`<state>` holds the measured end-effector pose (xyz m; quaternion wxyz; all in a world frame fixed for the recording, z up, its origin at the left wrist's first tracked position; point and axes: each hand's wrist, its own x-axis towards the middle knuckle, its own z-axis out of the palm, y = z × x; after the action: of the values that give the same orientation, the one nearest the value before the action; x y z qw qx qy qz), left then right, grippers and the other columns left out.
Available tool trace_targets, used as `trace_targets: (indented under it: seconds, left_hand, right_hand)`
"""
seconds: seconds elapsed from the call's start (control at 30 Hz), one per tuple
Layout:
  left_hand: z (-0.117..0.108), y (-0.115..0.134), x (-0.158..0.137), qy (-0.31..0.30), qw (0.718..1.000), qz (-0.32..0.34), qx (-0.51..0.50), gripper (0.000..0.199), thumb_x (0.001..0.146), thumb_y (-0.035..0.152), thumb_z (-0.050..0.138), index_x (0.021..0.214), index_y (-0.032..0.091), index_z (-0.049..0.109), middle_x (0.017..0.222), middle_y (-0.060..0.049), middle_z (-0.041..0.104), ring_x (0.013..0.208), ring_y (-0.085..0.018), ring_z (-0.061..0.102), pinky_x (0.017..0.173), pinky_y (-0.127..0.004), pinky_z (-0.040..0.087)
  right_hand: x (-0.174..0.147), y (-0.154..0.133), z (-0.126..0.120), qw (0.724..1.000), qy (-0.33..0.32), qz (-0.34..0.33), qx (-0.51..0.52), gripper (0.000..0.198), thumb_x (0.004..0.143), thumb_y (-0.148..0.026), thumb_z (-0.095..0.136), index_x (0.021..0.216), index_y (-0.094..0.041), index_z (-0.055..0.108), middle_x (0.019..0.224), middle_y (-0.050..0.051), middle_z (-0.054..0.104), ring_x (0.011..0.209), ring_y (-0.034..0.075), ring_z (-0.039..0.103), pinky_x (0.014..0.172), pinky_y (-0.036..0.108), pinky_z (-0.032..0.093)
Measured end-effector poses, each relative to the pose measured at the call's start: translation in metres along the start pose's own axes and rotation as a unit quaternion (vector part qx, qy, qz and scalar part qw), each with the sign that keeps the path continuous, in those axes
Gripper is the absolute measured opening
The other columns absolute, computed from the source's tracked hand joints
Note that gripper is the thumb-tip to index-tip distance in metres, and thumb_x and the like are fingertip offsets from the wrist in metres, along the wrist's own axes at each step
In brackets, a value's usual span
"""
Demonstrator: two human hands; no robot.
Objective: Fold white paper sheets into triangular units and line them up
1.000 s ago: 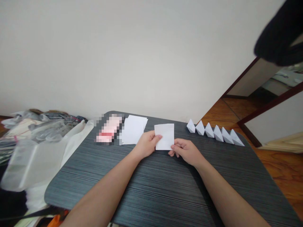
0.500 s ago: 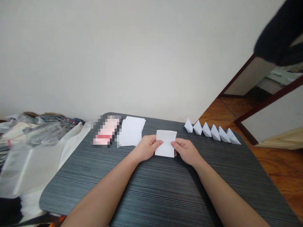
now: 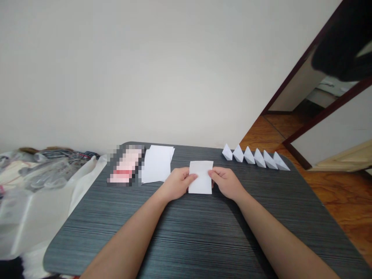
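A small white rectangle of paper (image 3: 200,186) is held upright-facing between my two hands above the dark table. My left hand (image 3: 178,183) is closed on its left edge, the thumb lying on the front and the fingers behind. On the opposite edge, my right hand (image 3: 228,182) pinches the paper with the thumb in front; its other fingers are partly hidden. Left of my hands lie loose white sheets (image 3: 157,164). Several folded white paper pieces with pointed tips (image 3: 249,155) stand in a row at the back right.
The dark wood-grain table (image 3: 186,232) meets a white wall (image 3: 162,77) at the back. A pixelated pink and black item (image 3: 126,164) lies at the back left. Plastic bags and cloth (image 3: 43,186) are heaped left of the table. Wooden floor (image 3: 343,201) shows at the right.
The view has shifted slightly, moving the table things a little left in the picture. My right thumb sits a bit higher on the paper; both hands keep their hold.
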<state>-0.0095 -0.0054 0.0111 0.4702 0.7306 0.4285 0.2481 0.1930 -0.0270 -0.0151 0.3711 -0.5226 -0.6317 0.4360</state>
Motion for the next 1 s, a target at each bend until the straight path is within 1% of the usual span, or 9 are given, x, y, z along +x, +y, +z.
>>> trace_targets:
  seconds: [0.1,0.27,0.37,0.5,0.67,0.9,1.0]
  left_hand:
    - [-0.0002,0.0005,-0.0005,-0.005,1.0,-0.004,-0.003,0.031,0.085,0.038,0.043,0.072,0.015,0.057,0.051,0.002,0.051,0.051,-0.011,0.047,0.047,-0.02,0.034]
    - [0.0006,0.0007,-0.0017,-0.026,0.999,-0.018,-0.003,0.032,0.084,0.039,0.045,0.066,0.015,0.055,0.051,0.001,0.053,0.049,-0.011,0.049,0.045,-0.02,0.034]
    - [0.0011,0.0005,-0.0023,-0.037,0.999,-0.025,-0.017,0.033,0.084,0.041,0.045,0.066,0.014,0.054,0.051,0.001,0.052,0.047,-0.011,0.048,0.044,-0.02,0.034]
    - [0.0009,0.0006,-0.0025,-0.048,0.998,-0.025,-0.026,0.033,0.084,0.041,0.044,0.067,0.014,0.054,0.051,0.001,0.052,0.046,-0.011,0.048,0.043,-0.02,0.034]
    - [0.001,0.002,-0.003,-0.054,0.998,-0.011,-0.004,0.033,0.084,0.04,0.044,0.066,0.015,0.055,0.051,0.001,0.052,0.048,-0.011,0.048,0.045,-0.02,0.033]
    - [0.0012,-0.001,-0.0032,-0.064,0.998,-0.02,-0.012,0.035,0.084,0.043,0.044,0.065,0.014,0.053,0.052,0.001,0.054,0.046,-0.011,0.05,0.043,-0.02,0.034]
    - [0.0026,-0.0044,-0.0028,-0.061,0.998,-0.01,-0.021,0.037,0.084,0.045,0.043,0.065,0.015,0.054,0.053,0.0,0.055,0.047,-0.011,0.051,0.044,-0.021,0.036]
  right_hand:
    - [0.0004,-0.0005,-0.0005,1.0,0.004,-0.002,0.005,0.035,0.088,-0.039,0.044,0.062,-0.018,0.055,0.058,0.0,0.057,0.055,0.014,0.053,0.055,0.025,0.039]
    - [-0.0002,-0.0006,-0.002,0.999,0.041,-0.006,-0.007,0.035,0.088,-0.039,0.044,0.062,-0.018,0.054,0.058,-0.001,0.057,0.056,0.014,0.052,0.057,0.026,0.039]
    - [0.0,0.0002,-0.0023,0.999,0.051,-0.005,-0.018,0.036,0.087,-0.041,0.045,0.061,-0.018,0.054,0.058,-0.001,0.055,0.056,0.014,0.05,0.056,0.026,0.038]
    - [0.0008,0.0032,-0.001,0.998,0.058,0.003,0.01,0.036,0.087,-0.043,0.044,0.063,-0.018,0.055,0.058,0.0,0.056,0.055,0.015,0.05,0.055,0.026,0.038]
    - [0.0007,0.0075,0.001,0.995,0.083,0.012,0.048,0.032,0.086,-0.045,0.045,0.072,-0.019,0.058,0.063,0.001,0.058,0.057,0.015,0.051,0.056,0.027,0.041]
    - [0.0014,0.0082,0.0017,0.993,0.094,0.014,0.066,0.032,0.086,-0.044,0.045,0.07,-0.019,0.057,0.058,0.0,0.055,0.053,0.014,0.049,0.052,0.026,0.038]
    - [0.001,0.0057,0.0003,0.996,0.083,0.009,0.04,0.031,0.086,-0.042,0.045,0.071,-0.019,0.058,0.059,0.0,0.055,0.055,0.014,0.049,0.053,0.026,0.037]
